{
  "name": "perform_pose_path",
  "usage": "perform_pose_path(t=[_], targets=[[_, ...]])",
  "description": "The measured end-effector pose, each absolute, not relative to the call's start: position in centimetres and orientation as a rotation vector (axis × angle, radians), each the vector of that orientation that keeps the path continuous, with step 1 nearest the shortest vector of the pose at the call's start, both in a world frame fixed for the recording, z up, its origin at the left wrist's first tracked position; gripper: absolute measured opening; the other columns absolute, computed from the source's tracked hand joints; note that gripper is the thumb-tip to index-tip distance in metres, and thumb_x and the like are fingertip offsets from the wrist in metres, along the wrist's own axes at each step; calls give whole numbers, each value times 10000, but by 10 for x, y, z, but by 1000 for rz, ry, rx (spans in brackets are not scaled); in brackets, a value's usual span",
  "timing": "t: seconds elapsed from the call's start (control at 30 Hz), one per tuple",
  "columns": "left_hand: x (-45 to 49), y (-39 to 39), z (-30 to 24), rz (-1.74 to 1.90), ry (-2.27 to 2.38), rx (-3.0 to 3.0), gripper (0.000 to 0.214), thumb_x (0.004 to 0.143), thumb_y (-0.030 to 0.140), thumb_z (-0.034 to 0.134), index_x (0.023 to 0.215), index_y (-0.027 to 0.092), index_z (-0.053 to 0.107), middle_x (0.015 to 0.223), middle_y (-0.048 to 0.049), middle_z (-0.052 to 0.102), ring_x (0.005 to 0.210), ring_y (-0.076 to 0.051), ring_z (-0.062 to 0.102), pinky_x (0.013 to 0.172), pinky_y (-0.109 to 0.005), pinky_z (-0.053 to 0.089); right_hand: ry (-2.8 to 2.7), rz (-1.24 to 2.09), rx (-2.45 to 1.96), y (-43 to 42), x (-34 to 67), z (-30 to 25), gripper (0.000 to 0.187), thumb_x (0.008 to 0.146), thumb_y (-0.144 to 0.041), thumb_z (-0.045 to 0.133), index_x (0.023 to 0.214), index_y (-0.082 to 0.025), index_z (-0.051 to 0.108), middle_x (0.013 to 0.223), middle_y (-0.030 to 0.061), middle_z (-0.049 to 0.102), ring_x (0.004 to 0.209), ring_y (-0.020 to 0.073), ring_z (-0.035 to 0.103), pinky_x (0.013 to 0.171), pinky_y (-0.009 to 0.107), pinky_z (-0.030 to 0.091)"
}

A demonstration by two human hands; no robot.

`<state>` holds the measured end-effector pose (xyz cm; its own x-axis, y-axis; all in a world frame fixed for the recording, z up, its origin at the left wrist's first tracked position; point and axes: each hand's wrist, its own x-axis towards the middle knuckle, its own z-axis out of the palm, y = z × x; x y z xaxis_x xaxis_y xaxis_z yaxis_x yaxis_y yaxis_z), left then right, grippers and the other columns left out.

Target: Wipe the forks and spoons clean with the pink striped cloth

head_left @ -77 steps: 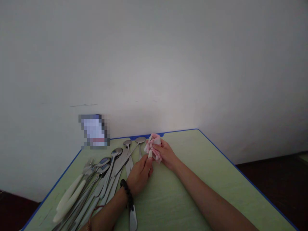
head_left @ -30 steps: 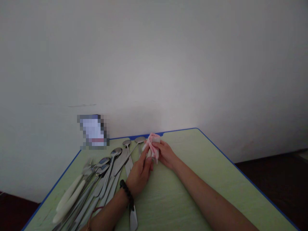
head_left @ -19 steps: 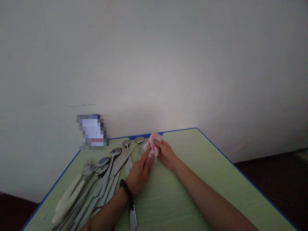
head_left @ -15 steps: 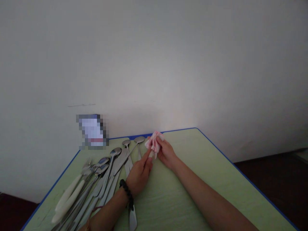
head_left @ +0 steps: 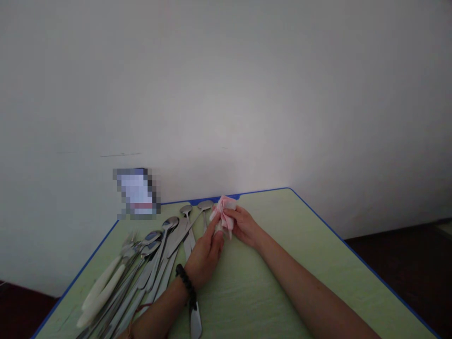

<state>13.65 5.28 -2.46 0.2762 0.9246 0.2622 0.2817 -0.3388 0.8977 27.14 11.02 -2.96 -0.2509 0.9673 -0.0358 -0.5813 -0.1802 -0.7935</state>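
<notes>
My right hand (head_left: 245,227) is closed on a crumpled pink cloth (head_left: 223,210) near the far edge of the green table (head_left: 303,263). The cloth wraps round the end of a slim pale utensil (head_left: 218,229), most of which is hidden. My left hand (head_left: 205,254), with a black bead bracelet (head_left: 187,285) on its wrist, is closed round the utensil's near part, fingertips touching the cloth. Both hands rest low over the table, just right of a row of cutlery (head_left: 155,256).
Several spoons, knives and forks, some with white handles (head_left: 100,289), lie fanned over the table's left half. One knife (head_left: 195,321) lies under my left wrist. A pixelated box (head_left: 137,193) stands at the far left corner. A white wall rises behind; dark floor (head_left: 406,263) lies to the right.
The pink cloth has shifted slightly back and forth along the held utensil between my hands. The cutlery on the table has not moved.
</notes>
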Motion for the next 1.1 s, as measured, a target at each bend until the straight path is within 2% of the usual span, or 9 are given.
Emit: perform_pose_path(t=[0.13, 0.27, 0.43, 0.57, 0.83, 1.1], targets=[[135, 52, -22, 912, 1144, 1813, 527, 909, 394, 300, 1385, 167, 305, 553, 29, 493, 460, -141, 439, 497, -249, 398, -783, 1677, -689, 110, 270, -30, 241, 645, -229, 688, 862, -125, 671, 806, 53, 692, 709, 120, 601, 697, 227, 452], [135, 53, -21, 937, 1137, 1834, 526, 893, 390, 336, 1369, 164, 348, 556, 15, 514, 469, -155, 454, 496, -250, 392, -715, 1631, -695, 110, 267, -29, 252, 667, -304, 689, 855, -139, 659, 783, 42, 690, 692, 122, 602, 719, 240, 455], [135, 54, -25, 921, 1082, 1784, 495, 893, 382, 357, 1339, 172, 396, 528, 41, 412, 458, -132, 387, 424, -212, 300, -602, 1618, -666, 112, 268, -26, 287, 750, -416, 602, 862, -156, 645, 803, 43, 686, 714, 135, 609, 672, 241, 463], [137, 52, -23, 932, 1039, 1673, 466, 902, 388, 345, 1314, 172, 365, 547, 67, 385, 447, -102, 350, 424, -195, 289, -588, 1665, -653, 115, 270, -26, 383, 789, -499, 514, 827, -142, 647, 770, 49, 673, 658, 127, 596, 613, 231, 457], [136, 53, -21, 1051, 1003, 1475, 364, 862, 424, 409, 1126, 179, 360, 590, 92, 406, 427, -64, 343, 392, -158, 281, -752, 1604, -701, 109, 268, -27, 235, 675, -301, 660, 847, -144, 628, 748, 43, 677, 664, 132, 598, 643, 247, 450], [135, 54, -22, 1011, 1067, 1560, 322, 863, 366, 412, 1126, 183, 389, 569, 92, 404, 422, -69, 338, 403, -167, 266, -796, 1570, -743, 106, 267, -26, 241, 616, -280, 720, 791, -143, 628, 760, 43, 674, 657, 120, 590, 639, 243, 448]])
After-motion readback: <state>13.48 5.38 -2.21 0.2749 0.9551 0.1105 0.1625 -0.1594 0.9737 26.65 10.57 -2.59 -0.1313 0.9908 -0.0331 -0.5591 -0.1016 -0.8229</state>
